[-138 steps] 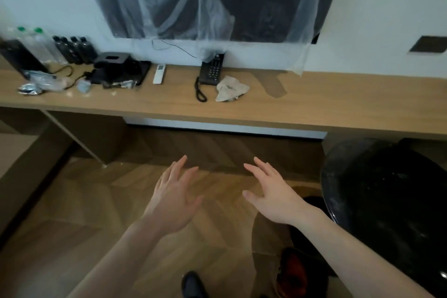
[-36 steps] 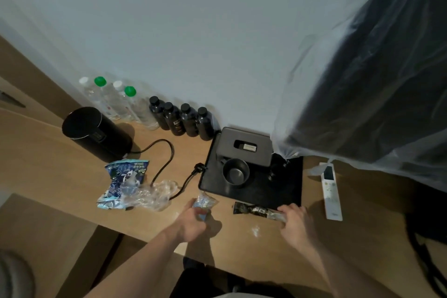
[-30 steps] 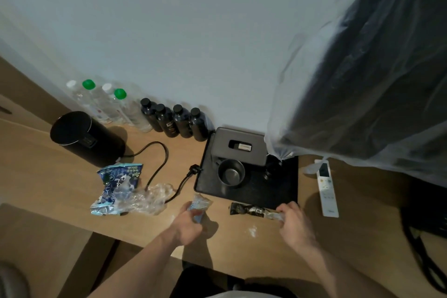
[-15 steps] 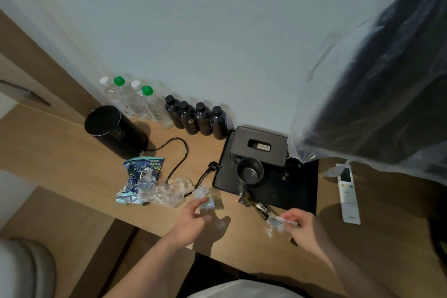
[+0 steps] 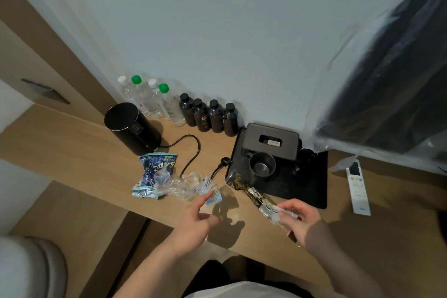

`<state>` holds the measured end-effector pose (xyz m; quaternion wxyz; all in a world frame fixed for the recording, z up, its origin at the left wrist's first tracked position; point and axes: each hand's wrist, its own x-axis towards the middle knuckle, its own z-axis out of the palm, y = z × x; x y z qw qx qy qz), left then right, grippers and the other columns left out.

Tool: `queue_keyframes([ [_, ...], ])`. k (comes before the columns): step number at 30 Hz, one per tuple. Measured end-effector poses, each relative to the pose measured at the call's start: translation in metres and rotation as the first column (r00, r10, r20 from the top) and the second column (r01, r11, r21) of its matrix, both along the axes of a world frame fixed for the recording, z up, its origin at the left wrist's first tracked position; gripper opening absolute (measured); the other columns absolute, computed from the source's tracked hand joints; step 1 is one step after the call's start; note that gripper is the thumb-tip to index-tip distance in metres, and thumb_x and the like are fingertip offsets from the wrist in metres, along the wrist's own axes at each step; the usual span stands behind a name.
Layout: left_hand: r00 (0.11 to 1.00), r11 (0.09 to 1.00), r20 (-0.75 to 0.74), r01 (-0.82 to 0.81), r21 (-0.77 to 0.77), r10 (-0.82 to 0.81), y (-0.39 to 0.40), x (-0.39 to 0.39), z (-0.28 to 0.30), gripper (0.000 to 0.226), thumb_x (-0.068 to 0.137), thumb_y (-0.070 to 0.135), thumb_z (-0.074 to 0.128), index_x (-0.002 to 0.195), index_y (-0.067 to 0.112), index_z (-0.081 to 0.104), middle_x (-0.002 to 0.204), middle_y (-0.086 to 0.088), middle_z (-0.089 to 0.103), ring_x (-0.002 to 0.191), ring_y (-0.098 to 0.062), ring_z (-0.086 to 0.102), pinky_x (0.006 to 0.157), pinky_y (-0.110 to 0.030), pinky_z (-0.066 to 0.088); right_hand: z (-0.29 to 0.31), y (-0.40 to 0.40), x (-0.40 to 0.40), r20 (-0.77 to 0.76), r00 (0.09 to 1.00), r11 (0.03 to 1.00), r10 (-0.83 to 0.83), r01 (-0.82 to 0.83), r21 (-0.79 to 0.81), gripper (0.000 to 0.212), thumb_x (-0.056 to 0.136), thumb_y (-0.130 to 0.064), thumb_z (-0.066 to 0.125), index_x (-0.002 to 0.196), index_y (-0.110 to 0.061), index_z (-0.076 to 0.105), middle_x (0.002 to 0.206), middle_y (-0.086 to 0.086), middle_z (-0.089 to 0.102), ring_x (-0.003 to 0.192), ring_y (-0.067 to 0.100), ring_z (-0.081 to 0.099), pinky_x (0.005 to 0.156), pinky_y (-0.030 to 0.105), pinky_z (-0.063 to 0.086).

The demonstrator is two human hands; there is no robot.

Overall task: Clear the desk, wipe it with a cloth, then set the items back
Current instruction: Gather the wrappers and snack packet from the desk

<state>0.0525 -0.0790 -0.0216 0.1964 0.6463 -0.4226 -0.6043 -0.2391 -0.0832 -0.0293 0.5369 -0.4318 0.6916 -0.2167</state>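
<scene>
Head view: right hand (image 5: 302, 221) pinches wrapper (image 5: 256, 195).

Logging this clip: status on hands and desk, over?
Left hand pinching small blue-white wrapper. Right hand gripping long dark crinkly wrapper, lifted. Wooden desk not cleared: black kettle, bottles, black tray remain.

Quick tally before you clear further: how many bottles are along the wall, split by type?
Clear bottles, green caps: 2
Clear bottles, white caps: 2
Dark bottles, black caps: 4
Total: 8
</scene>
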Motion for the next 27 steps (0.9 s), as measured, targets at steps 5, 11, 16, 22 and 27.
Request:
queue_keyframes([
  [5,0.994,0.988,0.06,0.103,-0.114,-0.096,0.008,0.028,0.016,0.067,0.098,0.019,0.068,0.151,0.046,0.038,0.15,0.005,0.048,0.108,-0.012,0.068,0.071,-0.014,0.055,0.021,0.039,0.018,-0.002,0.99,0.989,-0.14,0.14,-0.036,0.017,0.097,-0.025,0.072,0.092,-0.041,0.076,0.082,-0.005,0.074,0.075,0.021,0.068,0.06,0.029,0.055],
  [11,0.837,0.848,0.363,0.496,-0.188,-0.41,0.024,0.064,0.007,0.08,0.095,0.037,0.07,0.156,0.055,0.022,0.168,0.021,-0.004,0.126,-0.005,0.053,0.097,-0.023,0.053,0.042,0.114,0.051,0.011,0.943,0.943,-0.333,0.333,0.011,0.01,0.094,-0.023,0.076,0.094,-0.033,0.078,0.083,0.0,0.075,0.063,0.009,0.067,0.057,0.023,0.052],
  [16,0.71,0.732,0.407,0.668,-0.132,-0.575,0.058,0.075,-0.001,0.086,0.09,0.048,0.068,0.156,0.059,0.013,0.164,0.032,-0.014,0.147,-0.012,0.038,0.117,-0.039,0.043,0.049,0.174,0.068,-0.006,0.881,0.881,-0.472,0.472,-0.026,0.008,0.093,-0.019,0.076,0.093,-0.027,0.078,0.086,0.0,0.075,0.068,0.012,0.068,0.055,0.016,0.052],
  [22,0.578,0.613,0.409,0.788,-0.054,-0.706,0.088,0.035,0.027,0.085,0.093,0.042,0.071,0.158,0.054,0.016,0.168,0.02,-0.012,0.137,-0.009,0.05,0.118,-0.033,0.04,0.06,0.249,0.05,-0.087,0.829,0.832,-0.552,0.542,-0.116,0.012,0.098,-0.023,0.069,0.093,-0.034,0.074,0.081,-0.008,0.073,0.068,0.005,0.069,0.059,0.019,0.052],
  [27,0.515,0.516,0.399,0.849,-0.116,-0.758,0.133,-0.044,0.05,0.081,0.095,0.039,0.07,0.157,0.054,0.019,0.17,0.017,-0.006,0.13,-0.009,0.056,0.108,-0.023,0.047,0.077,0.339,0.004,-0.124,0.748,0.755,-0.652,0.626,-0.195,0.014,0.098,-0.016,0.07,0.096,-0.029,0.072,0.072,0.002,0.069,0.051,0.003,0.06,0.046,0.016,0.044],
])
